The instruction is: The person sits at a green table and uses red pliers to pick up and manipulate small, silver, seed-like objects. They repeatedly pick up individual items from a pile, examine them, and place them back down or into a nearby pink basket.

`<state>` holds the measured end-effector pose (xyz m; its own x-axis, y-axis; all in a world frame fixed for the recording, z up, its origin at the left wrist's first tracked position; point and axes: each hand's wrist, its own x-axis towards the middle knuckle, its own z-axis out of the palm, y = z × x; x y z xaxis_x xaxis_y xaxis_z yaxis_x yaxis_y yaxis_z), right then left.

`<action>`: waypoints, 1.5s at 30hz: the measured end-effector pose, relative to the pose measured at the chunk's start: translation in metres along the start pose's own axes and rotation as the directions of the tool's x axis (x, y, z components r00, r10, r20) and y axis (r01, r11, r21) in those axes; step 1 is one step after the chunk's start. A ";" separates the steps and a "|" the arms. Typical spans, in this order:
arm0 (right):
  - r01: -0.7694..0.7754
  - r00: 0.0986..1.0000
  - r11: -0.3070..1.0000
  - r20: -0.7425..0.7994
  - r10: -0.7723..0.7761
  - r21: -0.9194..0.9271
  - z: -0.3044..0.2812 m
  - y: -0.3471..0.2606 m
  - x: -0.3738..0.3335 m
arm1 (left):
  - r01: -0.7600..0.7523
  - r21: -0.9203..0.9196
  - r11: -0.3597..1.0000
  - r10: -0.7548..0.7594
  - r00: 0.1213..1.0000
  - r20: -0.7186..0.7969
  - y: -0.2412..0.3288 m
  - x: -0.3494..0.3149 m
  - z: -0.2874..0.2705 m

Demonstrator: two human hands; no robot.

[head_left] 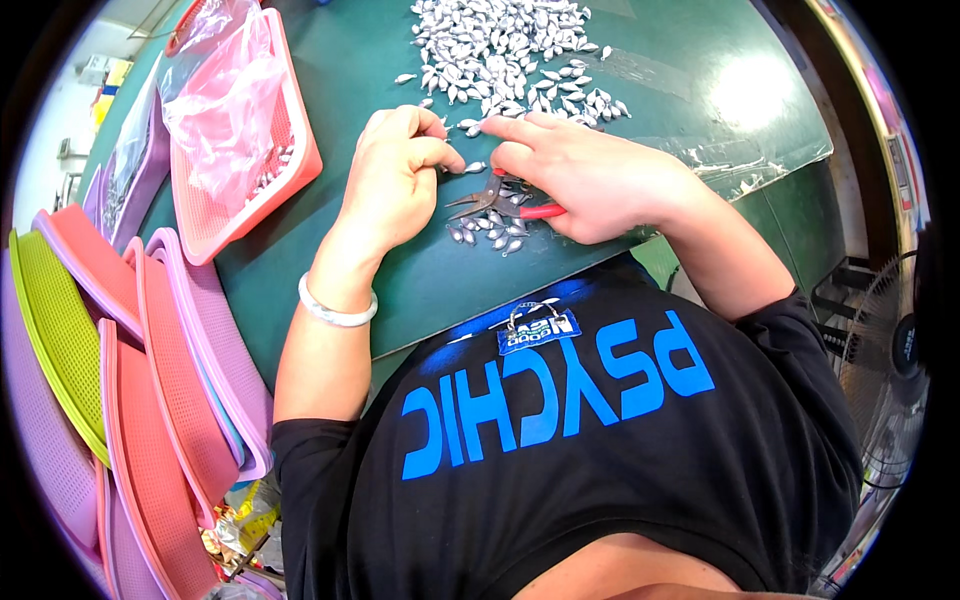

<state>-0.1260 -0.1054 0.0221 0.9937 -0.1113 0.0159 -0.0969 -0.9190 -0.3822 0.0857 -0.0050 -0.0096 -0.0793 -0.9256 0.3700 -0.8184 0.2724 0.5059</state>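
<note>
My left hand (398, 180) is curled, thumb and forefinger closed at a small grey teardrop-shaped metal sinker (474, 168). Red-handled cutting pliers (497, 197) lie in my right hand (605, 180), their jaws pointing left and looking parted. The right forefinger reaches out to the near edge of a large heap of the same sinkers (500, 50). Below the pliers is a smaller group of sinkers (490, 232), close to the table's front edge. The right palm hides part of the handles.
The green table (340, 90) carries a pink basket (300, 150) with a clear plastic bag and some sinkers inside, at the left. A purple basket (150, 170) stands beyond it. Stacked colored baskets (170, 400) crowd the lower left. A black fan (890, 350) stands at the right.
</note>
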 end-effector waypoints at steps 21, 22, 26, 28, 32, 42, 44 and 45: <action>-0.208 0.934 0.902 -0.198 0.298 0.378 -0.012 0.001 -0.034 | 0.386 -0.679 0.625 -0.426 0.897 0.118 0.018 0.017 0.009; -0.227 0.928 0.892 -0.192 0.320 0.392 -0.013 0.000 -0.034 | 0.324 -0.721 0.612 -0.388 0.918 0.083 0.023 0.017 0.009; -0.302 0.913 0.818 -0.099 0.397 0.490 -0.018 -0.002 -0.035 | 0.295 -0.826 0.481 -0.412 0.907 0.084 0.040 0.016 0.005; -0.310 0.918 0.762 -0.028 0.395 0.568 -0.020 -0.005 -0.035 | 0.304 -0.839 0.452 -0.423 0.901 0.099 0.043 0.015 0.004; -0.211 0.931 0.702 -0.079 0.357 0.680 -0.010 -0.003 -0.036 | 0.330 -0.856 0.397 -0.433 0.890 0.143 0.046 0.013 0.004; -0.304 0.927 0.648 0.059 0.371 0.698 -0.019 -0.007 -0.039 | 0.273 -0.893 0.357 -0.425 0.899 0.105 0.054 0.010 0.004; -0.281 0.933 0.640 0.047 0.356 0.716 -0.018 -0.009 -0.040 | 0.264 -0.897 0.355 -0.420 0.902 0.100 0.056 0.010 0.004; -0.255 0.934 0.651 0.007 0.357 0.715 -0.017 -0.009 -0.041 | 0.264 -0.896 0.358 -0.414 0.904 0.101 0.056 0.010 0.004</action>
<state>-0.1664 -0.0991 0.0402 0.8938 -0.4296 -0.1286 -0.2754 -0.2995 -0.9135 0.0366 0.0000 0.0193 0.2099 -0.9766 0.0462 0.1960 0.0883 0.9766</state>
